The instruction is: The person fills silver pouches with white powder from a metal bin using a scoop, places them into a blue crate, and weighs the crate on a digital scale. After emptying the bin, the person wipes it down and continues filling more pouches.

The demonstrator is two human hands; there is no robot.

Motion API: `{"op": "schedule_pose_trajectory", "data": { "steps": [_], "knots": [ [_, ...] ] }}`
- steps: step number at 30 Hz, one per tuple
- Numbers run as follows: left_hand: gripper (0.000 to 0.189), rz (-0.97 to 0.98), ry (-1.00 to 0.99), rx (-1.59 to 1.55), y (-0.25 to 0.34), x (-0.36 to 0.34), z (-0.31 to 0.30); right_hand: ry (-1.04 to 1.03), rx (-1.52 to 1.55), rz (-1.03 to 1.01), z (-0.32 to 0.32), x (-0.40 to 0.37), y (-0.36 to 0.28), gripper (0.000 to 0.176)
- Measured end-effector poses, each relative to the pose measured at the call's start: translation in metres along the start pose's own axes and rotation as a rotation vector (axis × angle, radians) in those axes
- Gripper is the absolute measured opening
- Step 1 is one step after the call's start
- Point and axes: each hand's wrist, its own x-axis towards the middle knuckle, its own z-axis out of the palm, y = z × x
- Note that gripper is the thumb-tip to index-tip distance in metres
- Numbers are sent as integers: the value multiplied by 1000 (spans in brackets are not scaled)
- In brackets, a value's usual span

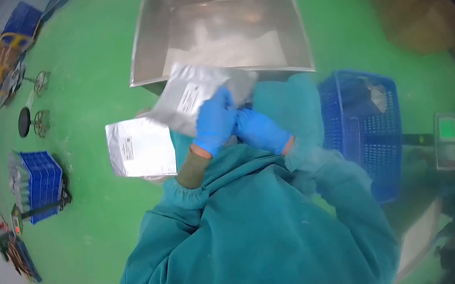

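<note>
Both hands wear blue gloves and are close together in front of my body. My left hand [216, 121] is closed on the near edge of a silver foil pouch [186, 92] with a white label. My right hand [260, 130] is closed beside it at the pouch's lower right edge; what its fingers hold is hidden. The pouch lies tilted over my lap, just below the rim of a metal bin [222, 73]. Left of it lies another silver pouch [147, 149] with a small label.
White powder [230, 52] covers part of the metal bin's floor. A blue basket [368, 136] with a silver pouch inside stands at the right, near a scale [446, 138]. Blue crates [44, 178] and stools [25, 121] stand at the left on the green floor.
</note>
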Motion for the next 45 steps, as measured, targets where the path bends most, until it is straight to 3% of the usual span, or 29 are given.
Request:
{"op": "schedule_pose_trajectory", "data": {
  "steps": [1, 2, 4, 7, 8, 9, 10, 11, 12, 15, 16, 17, 18, 21, 23, 27, 31, 34, 35, 36, 38, 39, 40, 41, 43, 44, 45],
  "knots": [
    [11, 106, -191, -90, 19, -6, 2, -208, 140, 261, 6, -6, 3, 34],
    [11, 234, -396, -186, 46, -17, 4, -182, 205, 345, 0, -4, 11, 31],
    [8, 680, -416, 108, 81, -30, 15, 18, 196, 309, -41, 15, 19, 28],
    [7, 784, -148, 546, 100, 4, 11, 162, 171, 327, -104, 22, 44, 23],
    [9, 763, -28, 774, 97, 18, 12, 175, 167, 348, -114, 15, 51, 22],
    [8, 706, -61, 873, 89, 37, 18, 153, 30, 299, -99, 9, 71, 25],
    [7, 634, -82, 980, 79, 59, 24, 260, 298, 346, -85, -2, 72, 27],
    [9, 549, -124, 867, 67, 84, 23, 385, 565, 370, -72, -12, 73, 29],
    [11, 454, -163, 755, 58, 108, 21, 372, 272, 407, -107, -30, 61, 28],
    [22, 426, -81, 528, 52, 142, -19, 840, 211, 599, -162, -109, 99, 23],
    [25, 374, -90, 483, 45, 149, -26, 767, -184, 776, -179, -156, 131, 22],
    [27, 215, -118, 442, 45, 152, -33, 767, -307, 996, -181, -204, 173, 22],
    [29, 50, -146, 407, 41, 152, -36, 734, -322, 1240, -174, -253, 222, 21],
    [36, -15, -148, 407, -22, 162, -40, 284, -168, 1855, -128, -396, 373, 21],
    [38, -12, -114, 405, -52, 159, -38, 39, 13, 2035, -78, -448, 438, 20],
    [41, -75, -46, 414, -56, 160, -23, -16, 21, 2214, -17, -480, 479, 19],
    [41, -270, -50, 344, -55, 167, -24, 77, -90, 2191, -9, -507, 481, 19],
    [38, -78, -26, 235, -26, 178, -18, 279, -135, 2018, -32, -533, 463, 18],
    [36, 21, -23, 235, -31, 182, -23, 396, -66, 1932, -47, -530, 454, 18],
    [35, -118, 74, 283, -61, 179, -34, 585, 102, 1850, -73, -511, 440, 18],
    [36, -106, 74, 314, -73, 185, -49, 820, 439, 1693, -119, -438, 411, 18],
    [34, -152, 154, 254, -98, 188, -52, 809, 511, 1616, -135, -395, 399, 18],
    [35, -119, 168, 303, -112, 191, -57, 669, 486, 1534, -143, -350, 389, 18],
    [36, -73, 178, 346, -123, 198, -59, 255, -35, 1225, -127, -320, 408, 17],
    [37, -11, 186, 378, -142, 215, -53, -31, -475, 678, -104, -203, 394, 13],
    [36, 7, 210, 397, -149, 225, -47, -84, -256, 704, -87, -124, 383, 13],
    [36, 25, 233, 414, -153, 229, -43, -76, -100, 521, -46, -77, 392, 18]
  ]
}}
